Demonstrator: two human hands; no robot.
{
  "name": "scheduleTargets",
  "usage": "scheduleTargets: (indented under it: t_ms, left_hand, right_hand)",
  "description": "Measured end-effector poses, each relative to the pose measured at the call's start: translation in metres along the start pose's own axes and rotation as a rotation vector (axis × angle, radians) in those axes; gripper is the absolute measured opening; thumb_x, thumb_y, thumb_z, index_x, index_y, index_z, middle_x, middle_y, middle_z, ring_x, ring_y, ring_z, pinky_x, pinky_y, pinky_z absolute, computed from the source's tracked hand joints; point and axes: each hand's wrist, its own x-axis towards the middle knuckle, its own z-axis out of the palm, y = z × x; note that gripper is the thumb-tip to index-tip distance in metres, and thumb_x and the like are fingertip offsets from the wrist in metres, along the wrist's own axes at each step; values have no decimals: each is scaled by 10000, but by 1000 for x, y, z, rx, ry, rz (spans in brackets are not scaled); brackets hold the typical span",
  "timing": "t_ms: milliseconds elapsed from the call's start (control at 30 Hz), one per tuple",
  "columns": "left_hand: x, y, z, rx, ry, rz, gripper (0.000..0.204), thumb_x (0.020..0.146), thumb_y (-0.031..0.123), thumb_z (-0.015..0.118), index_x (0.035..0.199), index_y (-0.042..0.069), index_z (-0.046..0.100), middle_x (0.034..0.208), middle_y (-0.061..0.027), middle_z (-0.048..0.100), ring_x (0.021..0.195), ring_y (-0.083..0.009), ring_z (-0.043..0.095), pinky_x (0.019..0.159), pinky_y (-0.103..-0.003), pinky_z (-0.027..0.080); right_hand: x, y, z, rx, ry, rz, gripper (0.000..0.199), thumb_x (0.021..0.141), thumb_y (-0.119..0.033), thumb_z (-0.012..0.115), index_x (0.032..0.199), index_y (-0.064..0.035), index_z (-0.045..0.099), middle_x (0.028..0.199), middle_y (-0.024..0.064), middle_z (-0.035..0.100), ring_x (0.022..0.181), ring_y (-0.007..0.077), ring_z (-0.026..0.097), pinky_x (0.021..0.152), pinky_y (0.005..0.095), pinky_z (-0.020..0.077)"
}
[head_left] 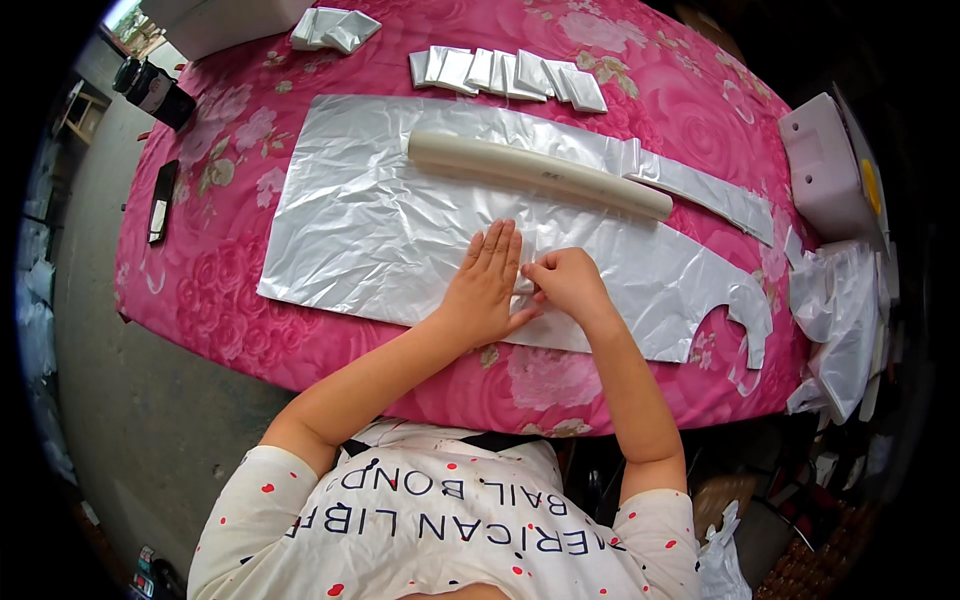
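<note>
Plastic apron (400, 230) lengthwise L–R, neck right.

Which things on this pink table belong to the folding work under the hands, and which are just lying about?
In use:
- left hand, flat on the silvery plastic sheet
- right hand, pinching the sheet
- cream roll lying on the sheet
- row of folded packets

Lying about:
- black phone
- dark bottle
- white box
- loose plastic heap

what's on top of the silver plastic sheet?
On the silver plastic sheet: a cream roll lying across its far part, the left hand pressed flat, and the right hand pinching a fold. The sheet under the palms is hidden.
</note>
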Motion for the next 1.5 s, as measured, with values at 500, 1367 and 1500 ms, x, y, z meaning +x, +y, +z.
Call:
scheduleTargets:
  t_ms: [500, 1367, 1500]
  left_hand:
    - [-15, -10, -9, -144, 268, -78, 924, 793, 519, 565, 1392, -61, 165, 1473, -250, 53, 1379, -356, 46, 1102, -481, 68]
    - [-256, 4, -58, -1517, 63, -1268, 191, 921, 146, 508, 948, -13, 611, 875, -90, 647, 752, -177, 637, 676, -263, 515]
    - [-231, 7, -96, -681, -30, -805, 136, 776, 122, 653, 813, -8, 660, 622, -114, 633, 569, -168, 634, 529, -303, 483]
  right_hand:
    - [-18, 6, 15, -546, 512, -778, 470, 720, -200, 690, 1123, -20, 529, 1019, 129, 576, 957, 300, 542, 827, 382, 443]
    - [-105, -13, 208, -363, -334, -932, 652, 895, -331, 461, 1425, -57, 198, 1471, 199, 169, 1376, 371, 90, 1087, 528, 42]
    - [-100, -41, 163, -507, -323, -1233, 497, 778, -175, 601, 1248, -71, 478, 1357, 184, 374, 1365, 344, 167, 1061, 593, 23]
